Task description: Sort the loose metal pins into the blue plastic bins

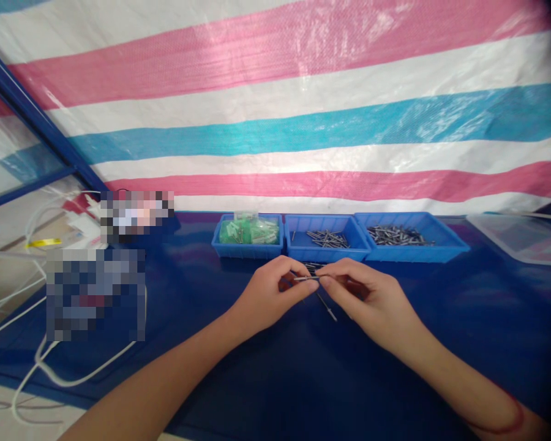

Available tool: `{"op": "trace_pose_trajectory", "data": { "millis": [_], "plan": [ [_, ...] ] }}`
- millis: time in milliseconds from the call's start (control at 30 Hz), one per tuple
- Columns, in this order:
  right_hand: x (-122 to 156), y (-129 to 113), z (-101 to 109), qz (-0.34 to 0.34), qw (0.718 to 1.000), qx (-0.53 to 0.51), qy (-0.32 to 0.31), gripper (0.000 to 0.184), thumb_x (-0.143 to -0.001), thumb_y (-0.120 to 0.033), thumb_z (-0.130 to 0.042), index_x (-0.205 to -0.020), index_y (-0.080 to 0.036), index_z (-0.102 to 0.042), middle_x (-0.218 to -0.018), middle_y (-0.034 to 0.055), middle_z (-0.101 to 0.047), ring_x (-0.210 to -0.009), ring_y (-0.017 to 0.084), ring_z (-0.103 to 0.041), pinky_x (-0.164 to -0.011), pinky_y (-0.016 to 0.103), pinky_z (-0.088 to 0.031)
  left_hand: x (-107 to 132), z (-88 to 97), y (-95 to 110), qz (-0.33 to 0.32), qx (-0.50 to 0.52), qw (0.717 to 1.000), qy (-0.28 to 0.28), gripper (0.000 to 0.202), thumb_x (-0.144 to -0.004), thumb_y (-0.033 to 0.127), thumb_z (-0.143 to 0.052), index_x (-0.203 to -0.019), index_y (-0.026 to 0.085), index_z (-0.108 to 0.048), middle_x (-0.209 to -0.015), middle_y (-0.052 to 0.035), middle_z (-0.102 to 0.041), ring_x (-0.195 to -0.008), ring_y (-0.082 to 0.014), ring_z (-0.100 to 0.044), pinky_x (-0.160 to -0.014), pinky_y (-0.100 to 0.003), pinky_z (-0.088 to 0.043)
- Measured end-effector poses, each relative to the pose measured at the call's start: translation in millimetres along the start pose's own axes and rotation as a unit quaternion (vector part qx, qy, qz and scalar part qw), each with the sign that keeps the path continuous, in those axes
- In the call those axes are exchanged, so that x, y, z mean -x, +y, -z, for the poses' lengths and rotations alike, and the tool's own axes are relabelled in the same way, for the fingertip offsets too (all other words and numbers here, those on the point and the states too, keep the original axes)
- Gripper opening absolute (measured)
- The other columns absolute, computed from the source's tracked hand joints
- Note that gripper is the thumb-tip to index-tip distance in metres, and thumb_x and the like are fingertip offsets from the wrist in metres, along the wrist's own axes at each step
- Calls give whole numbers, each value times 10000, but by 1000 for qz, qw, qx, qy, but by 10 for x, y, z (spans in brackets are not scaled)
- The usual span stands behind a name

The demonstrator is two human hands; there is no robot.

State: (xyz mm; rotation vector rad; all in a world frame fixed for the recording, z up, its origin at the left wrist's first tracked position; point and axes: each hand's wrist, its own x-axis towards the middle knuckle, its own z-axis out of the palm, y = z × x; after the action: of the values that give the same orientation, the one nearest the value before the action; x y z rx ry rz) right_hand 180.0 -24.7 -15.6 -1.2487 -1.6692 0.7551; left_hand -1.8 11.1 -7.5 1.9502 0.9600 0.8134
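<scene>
Between the fingertips of both hands lies a thin metal rod (305,278), held almost level. My left hand (275,291) pinches it from the left, thumb and fingers closed. From the other side my right hand (370,294) is closed on the rod's right end, which its fingers partly hide. Just below the fingertips a slim metal pin (327,307) with a thicker lower part lies on the dark blue table (284,380). Several more thin metal pieces (312,267) show behind the hands, partly covered by them.
Three blue bins line the table's back: one with green-tinted packets (250,231), one with loose metal pins (328,239), one with a heap of metal pieces (397,234). A clear plastic lid (523,239) lies right. White cables (68,383) loop at left. A striped sheet (275,141) hangs behind.
</scene>
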Motion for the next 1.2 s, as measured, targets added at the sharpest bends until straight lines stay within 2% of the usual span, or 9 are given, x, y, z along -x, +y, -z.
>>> {"op": "trace_pose_trajectory", "data": {
  "millis": [167,267,400,500,567,767,967,1100,1200],
  "plan": [
    [-37,20,13,1,999,27,-31,201,-867,-345,-537,-814,-207,-673,-786,35,-640,-717,163,-574,-617,280,-427,7,12,17,-2,-17,1000,9,282,-858,409,-572,-964,150,-602,-885,-37,-627,-759,-128,-580,-672,-223,-457],
    [-104,73,76,-76,993,-71,54,234,-838,-408,-574,-818,-195,-668,-717,17,-594,-637,135,-531,-543,257,-403,15,18,27,-47,-81,996,-13,289,-883,387,-543,-1048,159,-606,-948,-59,-646,-840,-153,-593,-755,-257,-472],
    [-251,205,316,-168,927,-267,200,239,-769,-414,-656,-856,-191,-668,-648,-28,-471,-478,68,-359,-392,221,-269,20,12,-9,-151,-200,966,-57,281,-930,322,-469,-1116,175,-619,-1123,-94,-626,-1078,-198,-540,-980,-337,-401],
    [-339,331,530,-212,884,-339,241,255,-735,-406,-688,-886,-202,-681,-678,-22,-496,-458,52,-333,-363,217,-255,29,-26,-70,-201,-268,937,-98,325,-942,324,-440,-1215,222,-584,-1274,-92,-564,-1219,-225,-459,-1050,-382,-344],
    [-366,396,616,-235,874,-347,244,264,-744,-420,-668,-900,-207,-682,-673,-14,-514,-443,55,-329,-350,221,-260,39,-60,-111,-216,-301,921,-120,342,-941,341,-441,-1250,259,-561,-1359,-70,-510,-1281,-245,-402,-1063,-409,-325],
    [-341,343,530,-220,900,-322,194,247,-753,-415,-623,-870,-204,-677,-649,-20,-491,-431,63,-337,-338,220,-240,27,-104,-171,-228,-333,903,-149,278,-952,295,-427,-1136,234,-625,-1261,-51,-595,-1193,-215,-490,-1008,-356,-364],
    [-285,222,385,-206,923,-281,164,244,-748,-402,-640,-855,-187,-681,-651,-24,-496,-454,58,-357,-360,206,-243,2,-113,-203,-238,-346,898,-135,245,-955,301,-433,-962,212,-661,-1105,-35,-641,-1032,-173,-561,-897,-297,-394],
    [-253,206,340,-176,958,-185,133,255,-786,-415,-605,-829,-175,-681,-643,-12,-517,-477,74,-391,-390,213,-284,4,-134,-206,-233,-361,896,-108,181,-937,278,-481,-926,203,-645,-1031,-37,-636,-989,-169,-558,-846,-301,-384],
    [-220,164,299,-117,989,-68,60,238,-813,-403,-580,-809,-190,-686,-671,10,-582,-567,120,-502,-478,237,-388,-5,-114,-184,-201,-362,907,-74,214,-955,287,-438,-938,196,-631,-971,-33,-643,-949,-174,-559,-828,-312,-382]
  ]
}}
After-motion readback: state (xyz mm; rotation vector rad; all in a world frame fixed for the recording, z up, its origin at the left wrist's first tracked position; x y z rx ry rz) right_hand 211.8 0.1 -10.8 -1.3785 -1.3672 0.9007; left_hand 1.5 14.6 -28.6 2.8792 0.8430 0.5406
